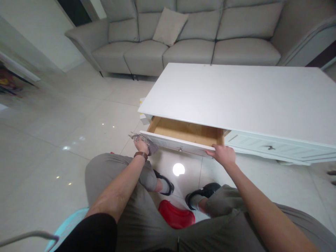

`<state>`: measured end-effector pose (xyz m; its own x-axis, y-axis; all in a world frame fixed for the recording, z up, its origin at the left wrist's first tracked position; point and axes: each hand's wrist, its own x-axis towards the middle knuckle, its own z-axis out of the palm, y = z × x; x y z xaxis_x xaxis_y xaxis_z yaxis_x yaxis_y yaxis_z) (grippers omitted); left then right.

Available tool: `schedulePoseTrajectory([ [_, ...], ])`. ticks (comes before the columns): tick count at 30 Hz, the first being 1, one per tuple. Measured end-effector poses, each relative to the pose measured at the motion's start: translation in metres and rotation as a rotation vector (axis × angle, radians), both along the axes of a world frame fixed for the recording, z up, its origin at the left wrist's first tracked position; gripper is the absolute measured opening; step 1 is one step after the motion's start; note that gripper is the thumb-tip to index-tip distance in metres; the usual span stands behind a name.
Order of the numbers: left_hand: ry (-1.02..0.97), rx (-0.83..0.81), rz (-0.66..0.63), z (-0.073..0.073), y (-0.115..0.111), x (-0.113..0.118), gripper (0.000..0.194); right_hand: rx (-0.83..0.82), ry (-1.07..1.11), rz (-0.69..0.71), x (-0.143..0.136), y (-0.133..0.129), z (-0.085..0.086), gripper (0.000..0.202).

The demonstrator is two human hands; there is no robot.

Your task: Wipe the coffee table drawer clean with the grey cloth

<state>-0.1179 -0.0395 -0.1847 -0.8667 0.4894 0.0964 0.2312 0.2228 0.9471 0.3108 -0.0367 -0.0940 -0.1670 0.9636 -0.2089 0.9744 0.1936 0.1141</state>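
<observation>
A white coffee table [236, 94] has its left drawer [181, 131] pulled partway out, showing a bare wooden inside. My left hand [141, 145], with a brown band at the wrist, is closed on a grey-brown cloth [152, 147] at the left end of the drawer front. The cloth touches or lies close against that corner. At the other end, my right hand [224, 153] grips the top edge of the drawer front [168, 141], fingers over the rim. A small metal knob [180, 149] sits midway along the front.
Behind the table stands a grey sofa [189, 52] with a beige cushion [170, 26]. The table's right drawer [270, 147] is closed. A red plastic object [175, 214] lies between my feet. A light-blue tub-like object [69, 224] is at my left. Glossy tiles [78, 119] cover the floor.
</observation>
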Motion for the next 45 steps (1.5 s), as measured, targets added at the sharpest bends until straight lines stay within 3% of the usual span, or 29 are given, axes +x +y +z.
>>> schedulePoseTrajectory([
  [3,0.077,0.062,0.020,0.030,0.007,-0.008,0.039,-0.003,0.009,0.005,0.000,0.001,-0.001,0.070],
  [5,0.238,0.034,-0.090,0.041,0.002,-0.003,0.041,-0.008,0.016,0.004,0.000,0.001,-0.001,0.069],
  [8,0.531,-0.134,-0.304,0.044,-0.016,0.021,0.043,-0.008,0.020,0.002,0.001,0.001,-0.002,0.070],
  [12,0.745,-0.220,-0.508,0.044,-0.036,0.074,0.052,-0.002,0.018,0.012,0.002,0.002,-0.002,0.070],
  [21,0.881,-0.185,-0.973,0.071,-0.045,0.230,0.049,-0.005,-0.024,-0.019,0.002,0.002,-0.002,0.067],
  [23,0.899,-0.153,-1.005,0.070,-0.046,0.254,0.045,-0.015,-0.049,-0.022,0.003,0.002,-0.003,0.070],
  [25,0.927,-0.129,-1.014,0.068,-0.047,0.263,0.042,-0.011,-0.057,-0.022,0.004,0.003,-0.004,0.073],
  [28,1.015,-0.110,-1.067,0.064,-0.047,0.250,0.042,-0.013,-0.048,-0.013,0.003,0.003,-0.004,0.071],
  [31,1.061,-0.160,-1.065,0.064,-0.042,0.211,0.046,-0.003,-0.021,0.010,0.001,0.003,-0.001,0.063],
  [37,0.977,-0.298,-0.801,0.062,-0.031,0.103,0.053,-0.013,0.009,0.001,-0.002,0.001,0.001,0.067],
  [40,0.909,-0.305,-0.660,0.059,-0.028,0.063,0.053,-0.010,0.033,0.004,-0.001,0.001,0.001,0.067],
  [42,0.890,-0.298,-0.609,0.057,-0.026,0.052,0.051,-0.016,0.043,0.002,-0.001,0.001,0.002,0.065],
  [45,0.895,-0.305,-0.558,0.057,-0.023,0.061,0.043,-0.034,0.040,-0.010,-0.001,0.001,0.002,0.065],
])
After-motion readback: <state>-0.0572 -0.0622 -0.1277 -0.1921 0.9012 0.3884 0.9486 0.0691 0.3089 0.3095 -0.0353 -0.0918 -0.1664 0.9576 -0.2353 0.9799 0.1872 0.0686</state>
